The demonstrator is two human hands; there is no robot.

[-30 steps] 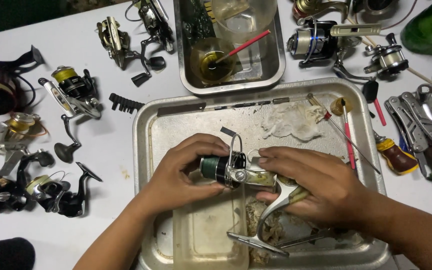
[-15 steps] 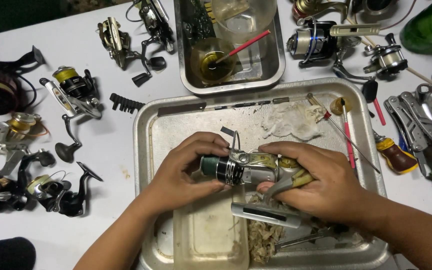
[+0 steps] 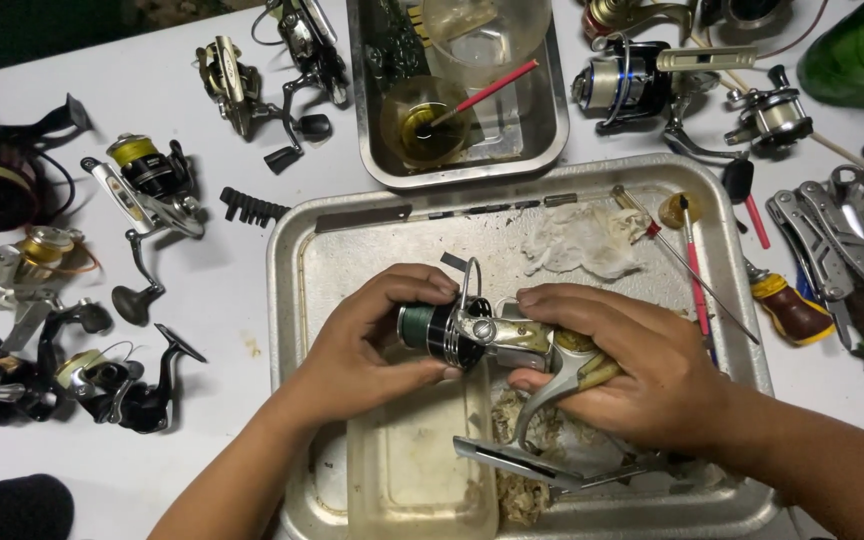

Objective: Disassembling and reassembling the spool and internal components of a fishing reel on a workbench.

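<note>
White worktop, dented metal tray under both hands, catching grime | left hand clasps dark spool end of silver spinning reel, steadying it | right hand wraps reel body, stem poking below | crumpled white rag just beyond right hand

Both hands, left & right, hold spinning reel over metal tray.

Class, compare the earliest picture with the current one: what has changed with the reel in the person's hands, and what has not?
The spinning reel has been turned: its foot, which pointed down into the tray, now sits tucked under the right hand. The left hand keeps its grip on the spool end. The metal tray, the crumpled rag and the other reels on the table lie as before.
</note>
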